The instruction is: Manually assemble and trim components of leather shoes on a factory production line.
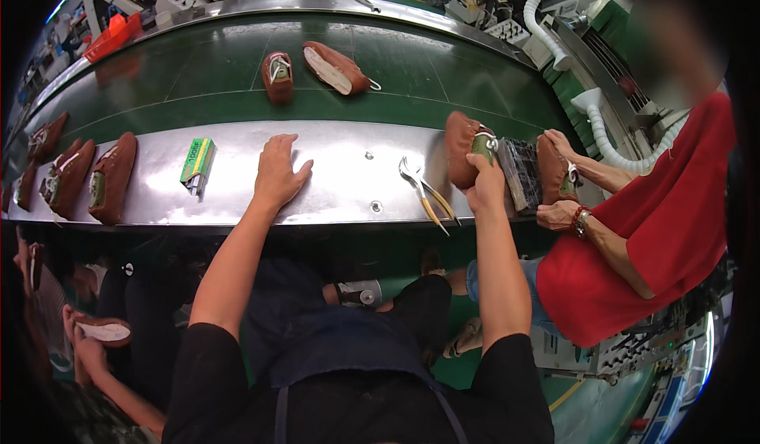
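My right hand [487, 181] grips a brown shoe [459, 149] with a green tongue and white laces, its toe pointing away from me at the bench's right. The fingers close over the tongue and opening. Over the metal bench my left hand [279, 173] is open, thumb apart from the fingers, holding nothing. Between my hands, nearer the right, lie pincers [425, 193] with yellow handles that stick out past the near edge. Left of my left hand sits a small green and yellow box [198, 163], its near end showing grey contents.
Several brown shoes [115, 176] stand at the bench's left end. Two more, one upright [278, 77] and one tipped over [336, 68], lie on the green belt [214, 60]. A red-shirted co-worker holds a shoe [556, 168] beside a dark wrapped block [519, 175]. Another person works at lower left.
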`<action>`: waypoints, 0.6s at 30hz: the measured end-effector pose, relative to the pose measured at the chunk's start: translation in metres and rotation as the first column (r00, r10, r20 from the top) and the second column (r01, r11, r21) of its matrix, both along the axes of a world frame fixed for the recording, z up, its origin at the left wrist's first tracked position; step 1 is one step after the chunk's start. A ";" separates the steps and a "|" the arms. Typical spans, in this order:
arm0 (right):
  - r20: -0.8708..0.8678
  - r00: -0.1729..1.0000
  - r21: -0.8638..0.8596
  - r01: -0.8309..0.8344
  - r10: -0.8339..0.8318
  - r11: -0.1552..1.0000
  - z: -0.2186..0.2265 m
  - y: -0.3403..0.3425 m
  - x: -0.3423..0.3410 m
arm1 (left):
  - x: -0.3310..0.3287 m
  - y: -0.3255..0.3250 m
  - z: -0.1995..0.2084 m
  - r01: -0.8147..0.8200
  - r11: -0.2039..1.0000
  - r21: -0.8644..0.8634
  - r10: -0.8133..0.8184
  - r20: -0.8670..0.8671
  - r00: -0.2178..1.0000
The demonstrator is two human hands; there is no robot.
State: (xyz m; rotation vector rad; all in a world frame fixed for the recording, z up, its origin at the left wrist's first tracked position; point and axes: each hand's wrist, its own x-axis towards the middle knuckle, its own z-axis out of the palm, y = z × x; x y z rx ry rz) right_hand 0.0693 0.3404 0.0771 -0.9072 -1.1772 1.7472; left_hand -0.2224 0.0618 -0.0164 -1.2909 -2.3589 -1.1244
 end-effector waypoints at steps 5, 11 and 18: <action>-0.074 0.977 0.273 -0.174 0.201 0.946 -0.005 -0.113 -0.005 | 0.041 -0.007 -0.004 0.034 0.944 0.327 -0.244 0.627 0.740; 0.185 0.932 0.349 -0.358 0.311 0.866 -0.072 -0.245 0.018 | 0.195 -0.051 0.009 0.000 0.792 0.611 -0.610 0.792 -0.032; 0.356 0.849 0.486 -0.526 0.391 0.698 -0.119 -0.268 0.042 | 0.226 -0.079 -0.021 0.084 0.932 0.354 -0.359 0.858 0.366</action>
